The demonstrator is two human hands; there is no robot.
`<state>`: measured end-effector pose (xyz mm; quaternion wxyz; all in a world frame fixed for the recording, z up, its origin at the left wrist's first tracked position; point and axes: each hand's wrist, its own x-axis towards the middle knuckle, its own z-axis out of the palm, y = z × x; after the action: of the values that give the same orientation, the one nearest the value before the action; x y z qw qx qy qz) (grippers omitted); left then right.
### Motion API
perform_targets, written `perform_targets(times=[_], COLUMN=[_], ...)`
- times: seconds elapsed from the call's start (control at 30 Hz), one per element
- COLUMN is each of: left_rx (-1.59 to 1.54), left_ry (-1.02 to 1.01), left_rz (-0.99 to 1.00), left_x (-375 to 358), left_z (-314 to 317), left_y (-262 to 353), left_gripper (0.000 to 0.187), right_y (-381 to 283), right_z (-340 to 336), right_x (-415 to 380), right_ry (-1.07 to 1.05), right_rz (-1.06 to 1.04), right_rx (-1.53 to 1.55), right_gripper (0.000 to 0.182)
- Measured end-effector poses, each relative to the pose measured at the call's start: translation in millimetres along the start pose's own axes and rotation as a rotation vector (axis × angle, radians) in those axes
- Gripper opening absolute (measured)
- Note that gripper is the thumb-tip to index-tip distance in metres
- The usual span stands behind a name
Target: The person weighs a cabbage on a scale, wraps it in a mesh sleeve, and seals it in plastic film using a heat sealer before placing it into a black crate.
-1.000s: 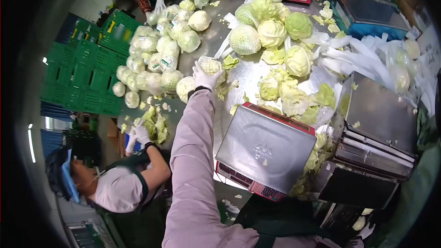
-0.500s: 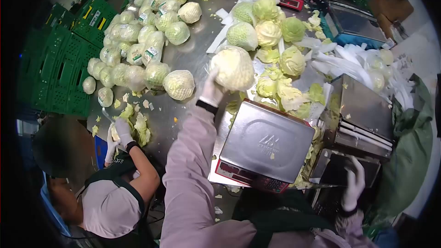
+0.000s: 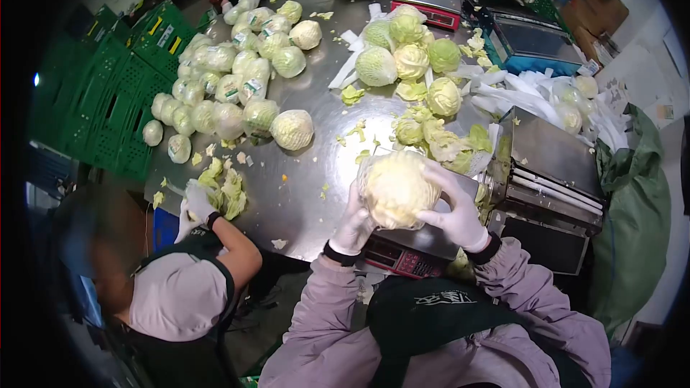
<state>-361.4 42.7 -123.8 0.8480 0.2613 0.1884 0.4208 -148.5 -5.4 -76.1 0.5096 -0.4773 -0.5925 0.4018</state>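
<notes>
A pale round cabbage (image 3: 399,190) is held up in front of me between both hands, with what looks like netting at its side. My left hand (image 3: 352,226), in a white glove, is closed on its left side. From the right, my right hand (image 3: 458,214), also gloved, grips it with the fingers over the upper side and the thumb lower down. Below the cabbage is a red scale (image 3: 404,257) with a keypad, its metal plate largely hidden. Loose cabbage leaves (image 3: 442,136) and a trimmed cabbage (image 3: 444,96) lie just beyond.
Wrapped cabbages (image 3: 230,88) crowd the left of the metal table (image 3: 309,179), beside stacked green crates (image 3: 108,108). A co-worker (image 3: 180,287) is close on my left; others stand across the table. To the right are a wrapping machine (image 3: 553,165) and a green sack (image 3: 632,223).
My left hand has brought the cabbage back toward me, over the scale. My right hand has come up from the lower right and taken hold of it too. The view has tilted up slightly.
</notes>
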Motion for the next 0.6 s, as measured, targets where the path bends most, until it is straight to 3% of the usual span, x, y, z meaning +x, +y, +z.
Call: perform_targets(times=[0.03, 0.07, 0.13, 0.2, 0.3, 0.33, 0.4, 0.6], left_rx=[0.104, 0.106, -0.274, -0.254, -0.117, -0.116, -0.287, -0.508], left_ry=[0.024, 0.037, 0.062, 0.022, 0.207, 0.212, 0.181, 0.155], left_rz=[0.026, 0.035, -0.017, -0.006, 0.043, 0.041, 0.012, -0.143], left_x=[-2.4, -11.3, -23.3, -33.5, -40.5, -40.9, -43.0, -41.5], left_z=[-14.2, -26.8, -28.1, -23.5, -2.6, -4.3, -11.3, -5.1], left_y=[-15.9, -31.4, -46.8, -60.6, -63.6, -65.8, -71.9, -87.1], left_gripper=[0.091, 0.091, 0.091, 0.094, 0.101, 0.101, 0.099, 0.079], right_y=[-6.5, -6.3, -6.6, -13.7, -34.2, -29.1, -15.1, -5.4], right_z=[-0.8, -1.9, -3.9, -3.7, 0.2, -1.0, -4.7, -14.4], right_x=[-5.9, -11.1, -18.1, -24.5, -29.4, -33.7, -43.7, -56.6], right_ry=[-0.023, -0.036, -0.141, -0.141, -0.014, -0.015, -0.072, 0.006], right_rz=[0.036, 0.034, -0.125, -0.111, 0.156, 0.159, 0.372, 0.366], right_rx=[-0.089, -0.082, -0.293, -0.223, -0.059, -0.055, 0.090, 0.094], right_gripper=[0.052, 0.052, 0.046, 0.044, 0.051, 0.051, 0.054, 0.025])
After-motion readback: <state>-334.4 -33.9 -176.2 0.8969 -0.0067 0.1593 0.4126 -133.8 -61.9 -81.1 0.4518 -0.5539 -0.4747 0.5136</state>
